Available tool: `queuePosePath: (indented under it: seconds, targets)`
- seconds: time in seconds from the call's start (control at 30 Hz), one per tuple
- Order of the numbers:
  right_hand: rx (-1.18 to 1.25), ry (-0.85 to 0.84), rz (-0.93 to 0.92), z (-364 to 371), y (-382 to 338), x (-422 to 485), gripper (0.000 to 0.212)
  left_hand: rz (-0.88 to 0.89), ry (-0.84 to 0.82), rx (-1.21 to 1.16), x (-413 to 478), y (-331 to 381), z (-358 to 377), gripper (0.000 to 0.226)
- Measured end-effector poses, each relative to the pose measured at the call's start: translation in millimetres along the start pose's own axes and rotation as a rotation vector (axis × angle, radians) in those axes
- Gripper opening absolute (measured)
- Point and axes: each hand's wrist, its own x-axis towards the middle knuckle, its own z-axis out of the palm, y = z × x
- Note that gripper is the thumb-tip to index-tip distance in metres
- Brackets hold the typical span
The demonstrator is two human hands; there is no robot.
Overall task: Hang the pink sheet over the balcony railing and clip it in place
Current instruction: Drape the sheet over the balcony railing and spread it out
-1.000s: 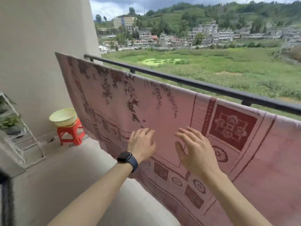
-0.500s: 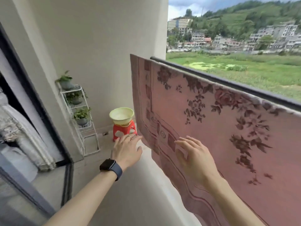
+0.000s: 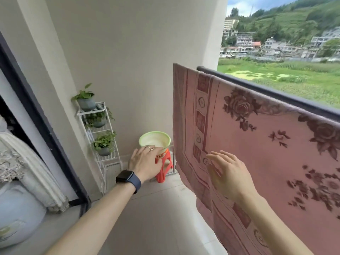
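Left hand [image 3: 145,161] now off pink sheet [image 3: 266,148], reaching out in front of green basin [image 3: 154,139] on red stool [image 3: 163,170], fingers relaxed, close together. Right hand [image 3: 228,173] at sheet's left border, fingers spread. Sheet hangs draped over black railing [image 3: 276,91].

- The pink sheet [image 3: 257,144] hangs draped over the dark railing [image 3: 276,92].
- The right hand [image 3: 228,173], fingers spread, is at the sheet's bordered edge.
- The left hand [image 3: 145,162], a watch [image 3: 127,178] on its wrist, reaches out loose, holding nothing.
- Beyond it, a green-rimmed bowl [image 3: 154,139] sits on a red stool [image 3: 164,169] beside a white plant rack [image 3: 103,137].
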Motion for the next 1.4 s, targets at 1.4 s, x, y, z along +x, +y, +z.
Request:
queuePosePath:
  seconds: [1.4]
  targets:
    - [-0.704,0.185,0.685,248.5,71.5,729.5,0.072,0.257,-0.213,-0.968,895.4,-135.6,82.2,0.051]
